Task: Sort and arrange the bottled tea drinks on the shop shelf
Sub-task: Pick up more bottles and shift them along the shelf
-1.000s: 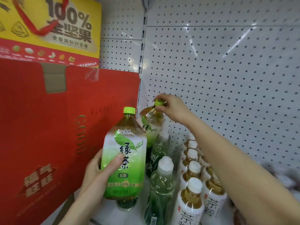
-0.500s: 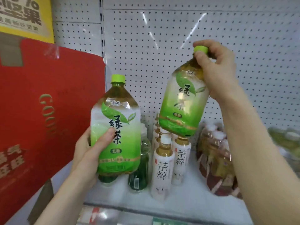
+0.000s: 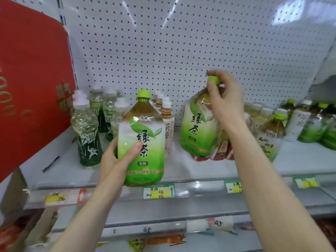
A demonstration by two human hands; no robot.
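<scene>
Both big green tea bottles were off the shelf (image 3: pixel 300 160) and in hand, so the sorting looked only partly done. The left hand (image 3: pixel 116 157) had its grip clamped round the belly of one large green tea bottle (image 3: pixel 143 140), held in front of the shelf edge above the price tags (image 3: pixel 158 191). The right hand (image 3: pixel 225 102) pinched the green cap of the second large bottle (image 3: pixel 196 131), tilted over the red-labelled bottles (image 3: pixel 221 150); whether its base touched anything could not be told. Neither had a settled place yet, and small green-labelled bottles (image 3: pixel 316 128) at far right stood loosely mixed. The big bottles were soft-shouldered clear plastic with glossy shrink labels; the clear ribbed bottles (image 3: pixel 87 135) at left stood in rows before the perforated white back panel (image 3: pixel 181 42).
</scene>
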